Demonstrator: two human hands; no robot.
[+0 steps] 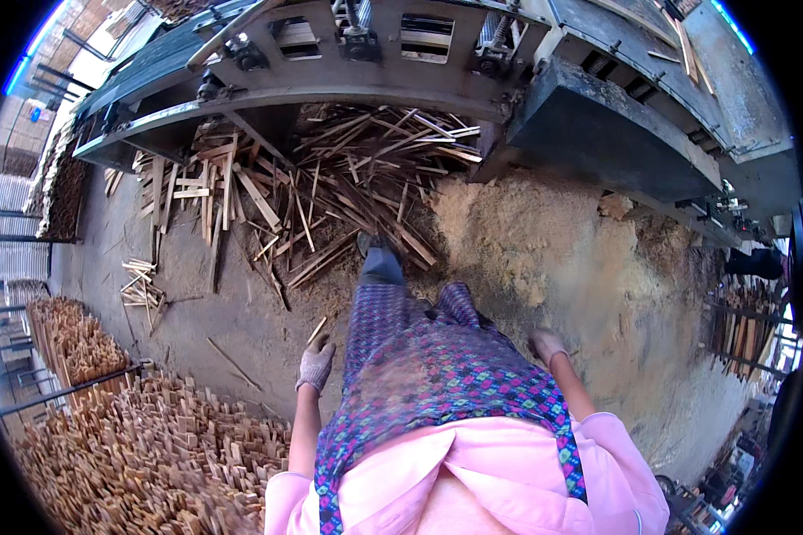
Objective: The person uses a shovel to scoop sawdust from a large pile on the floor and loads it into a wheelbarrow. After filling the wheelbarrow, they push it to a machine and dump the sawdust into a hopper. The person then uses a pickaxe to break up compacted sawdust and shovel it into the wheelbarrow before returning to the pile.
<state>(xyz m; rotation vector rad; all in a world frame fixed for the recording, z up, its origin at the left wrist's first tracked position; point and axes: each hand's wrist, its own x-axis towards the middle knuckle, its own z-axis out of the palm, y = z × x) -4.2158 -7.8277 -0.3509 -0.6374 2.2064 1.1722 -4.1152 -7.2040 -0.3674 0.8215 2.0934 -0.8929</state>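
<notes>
My left hand, in a pale knitted glove, hangs beside my left leg with its fingers curled. A short pale wooden stick shows right at the fingertips and appears to be held there. On the other side, my right hand, also gloved, is held low beside my hip; blur hides its fingers, and no object shows in it. Ahead of my feet lies a loose heap of wooden strips, partly under the machine. One of my feet reaches the heap's near edge.
A large grey metal machine spans the far side, with a dark boxy section at right. Sawdust covers the floor below it. Densely stacked wood pieces stand at near left. A small stick pile and a long strip lie left.
</notes>
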